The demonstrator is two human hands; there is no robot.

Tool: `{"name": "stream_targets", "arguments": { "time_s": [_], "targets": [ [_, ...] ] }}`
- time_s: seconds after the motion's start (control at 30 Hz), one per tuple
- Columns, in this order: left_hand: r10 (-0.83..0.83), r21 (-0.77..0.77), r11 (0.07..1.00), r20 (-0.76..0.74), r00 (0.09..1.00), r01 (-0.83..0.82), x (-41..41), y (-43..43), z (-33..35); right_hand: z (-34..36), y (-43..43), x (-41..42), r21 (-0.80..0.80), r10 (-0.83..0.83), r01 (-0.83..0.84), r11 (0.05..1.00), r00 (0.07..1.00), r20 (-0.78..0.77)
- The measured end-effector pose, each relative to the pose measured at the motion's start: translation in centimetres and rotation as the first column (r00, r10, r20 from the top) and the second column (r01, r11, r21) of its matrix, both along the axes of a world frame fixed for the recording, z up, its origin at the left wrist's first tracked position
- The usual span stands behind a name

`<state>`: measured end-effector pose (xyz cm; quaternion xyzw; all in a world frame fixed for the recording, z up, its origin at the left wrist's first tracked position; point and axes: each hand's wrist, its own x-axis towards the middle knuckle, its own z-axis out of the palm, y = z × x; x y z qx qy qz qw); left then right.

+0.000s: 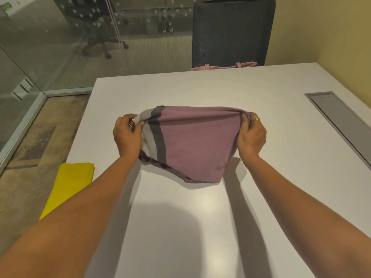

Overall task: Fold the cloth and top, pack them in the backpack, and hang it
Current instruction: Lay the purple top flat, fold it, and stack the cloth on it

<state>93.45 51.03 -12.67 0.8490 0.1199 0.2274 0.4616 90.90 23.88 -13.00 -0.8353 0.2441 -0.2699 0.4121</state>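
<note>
Two forearms (84, 227) stretch out from the bottom of the view over the white table (200, 227), and out to the left sits the yellow cloth (69, 185), flat and neat. It looks folded already, though whether it lies on the table's edge or just off it I cannot tell.

Further out, the action: the left hand (127, 135) pinches the striped corner of the mauve top (186, 141), thumb and fingers curled into the fabric. The right hand (252, 135) grips the opposite corner, fingers bunched over the hem. Between them the top is stretched taut and lifted at its far edge, while its near end drapes down to the table. That reads as a fold in the middle of being made.

Beyond, at the far edge, a pink bag (222, 66) peeks up in front of a dark chair (232, 31). That is probably the backpack, and nothing shows in it.

So the tally, as I judge it: cloth folded, top halfway there, packing and hanging both to come.
</note>
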Motion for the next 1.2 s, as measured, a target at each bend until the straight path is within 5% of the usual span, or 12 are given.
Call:
{"name": "stream_targets", "arguments": {
  "time_s": [0.2,0.3,0.4,0.47,0.57,0.67,0.77,0.83,0.93,1.07,1.2],
  "targets": [
    [-0.333,-0.230,0.928,-0.163,0.929,0.292,-2.1,-1.1,-2.4,-1.8,-1.1,-0.1,-0.140,-0.131,0.103,0.985,0.969,-0.209],
    [-0.507,-0.411,0.823,-0.224,0.832,0.391,-2.7,-2.3,-2.9,-2.2,1.2,-1.4,-0.225,0.262,-0.272,0.936,0.962,-0.074],
    [-0.488,-0.385,0.836,-0.192,0.851,0.392,-2.8,-2.8,-3.1,-2.8,4.7,-3.0,-0.337,0.658,-0.722,0.605,0.691,-0.298],
    [-0.300,-0.222,0.941,-0.186,0.936,0.257,-3.2,-2.6,-3.6,-4.2,6.3,-3.7,-0.410,0.574,-0.837,0.362,0.547,-0.609],
    [-0.145,-0.091,0.988,-0.206,0.968,0.129,-3.9,-1.2,-4.9,-6.4,6.7,-4.1,-0.425,0.381,-0.872,0.242,0.489,-0.785],
    [-0.296,-0.012,0.949,-0.374,0.879,0.314,-3.9,0.5,-6.5,-6.4,6.2,-4.0,-0.459,0.477,-0.806,0.375,0.592,-0.649],
    [-0.373,0.056,0.888,-0.492,0.786,0.456,-4.0,1.0,-7.3,-4.8,5.4,-3.3,-0.169,0.596,-0.687,0.707,0.707,-0.380],
    [-0.304,0.174,0.868,-0.554,0.775,0.465,-4.2,0.9,-7.4,-3.0,4.8,-2.5,-0.029,0.536,-0.555,0.831,0.814,-0.222],
    [-0.242,0.133,0.942,-0.372,0.896,0.309,-4.0,0.7,-6.4,0.6,3.9,-0.8,0.092,0.467,-0.462,0.882,0.882,-0.054],
    [-0.247,-0.226,0.947,-0.049,0.968,0.230,-2.2,0.9,-2.6,3.7,2.5,2.1,0.334,0.360,-0.359,0.871,0.931,0.063],
    [-0.279,-0.157,0.945,0.066,0.958,0.286,0.5,1.5,1.5,5.1,1.3,3.6,0.339,0.206,-0.218,0.915,0.976,0.071]
  ]
}}
